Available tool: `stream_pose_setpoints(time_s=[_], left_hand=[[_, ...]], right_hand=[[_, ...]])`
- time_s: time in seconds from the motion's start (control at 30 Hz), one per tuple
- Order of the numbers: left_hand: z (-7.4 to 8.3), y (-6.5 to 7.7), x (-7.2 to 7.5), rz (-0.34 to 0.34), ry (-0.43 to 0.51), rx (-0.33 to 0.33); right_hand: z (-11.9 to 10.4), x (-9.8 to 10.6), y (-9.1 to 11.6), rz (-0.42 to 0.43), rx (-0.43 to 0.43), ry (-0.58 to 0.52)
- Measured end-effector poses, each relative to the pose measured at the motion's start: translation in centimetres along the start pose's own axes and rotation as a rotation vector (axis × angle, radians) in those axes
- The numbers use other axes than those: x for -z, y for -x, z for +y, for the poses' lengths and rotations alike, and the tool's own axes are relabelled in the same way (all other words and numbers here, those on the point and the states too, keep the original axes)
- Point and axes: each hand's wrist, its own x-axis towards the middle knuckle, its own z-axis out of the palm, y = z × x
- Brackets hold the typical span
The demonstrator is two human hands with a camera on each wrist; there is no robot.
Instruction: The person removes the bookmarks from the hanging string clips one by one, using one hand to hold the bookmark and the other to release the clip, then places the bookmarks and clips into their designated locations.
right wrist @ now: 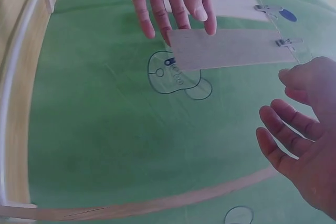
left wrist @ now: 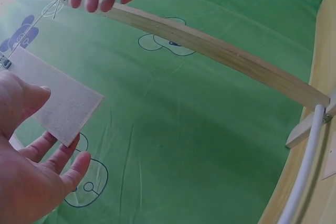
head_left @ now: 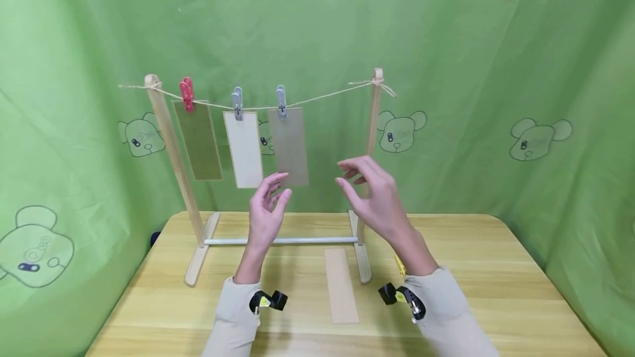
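Note:
A string [head_left: 327, 96] runs between two wooden posts and carries three hanging strips. A grey clothespin [head_left: 281, 102] holds the grey-brown strip [head_left: 292, 147] on it. Left of that hang a white strip [head_left: 243, 150] under another grey clothespin [head_left: 237, 103] and an olive strip [head_left: 199, 142] under a red clothespin [head_left: 187, 94]. My left hand [head_left: 265, 214] is at the grey-brown strip's lower end, its fingertips right by the bottom corner, thumb apart from the fingers. Right of the strip, my right hand [head_left: 379, 197] hovers before the right post, fingers loosely bent with nothing between them.
A pale wooden strip [head_left: 341, 286] lies on the table [head_left: 466, 280] in front of the stand. A yellow clothespin [head_left: 399, 265] shows partly behind the right forearm. A white rod [head_left: 297, 241] joins the left post [head_left: 173, 164] and right post [head_left: 374, 120] low down. Behind hangs a green curtain [head_left: 471, 70].

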Motion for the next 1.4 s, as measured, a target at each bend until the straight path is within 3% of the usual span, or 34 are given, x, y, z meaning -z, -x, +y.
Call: stream_pose_setpoints(time_s=[0.6, 0.83, 1.13, 1.4], left_hand=[[1.4, -1.2, -0.3, 0.052, 0.014, -0.088], [1.7, -0.3, -0.5, 0.050, 0.020, -0.069], [1.6, 0.2, -0.5, 0.045, 0.043, -0.125], [1.2, 0.6, -0.8, 0.073, 0.081, -0.140]], right_hand=[[-2.8, 0.2, -8.5, 0.024, 0.183, 0.028], [-4.2, 0.8, -11.0, 0.035, 0.259, 0.101], [-5.1, 0.8, -14.3, -0.025, 0.249, 0.166], [-5.5, 0.6, -16.1, -0.160, 0.153, 0.200]])
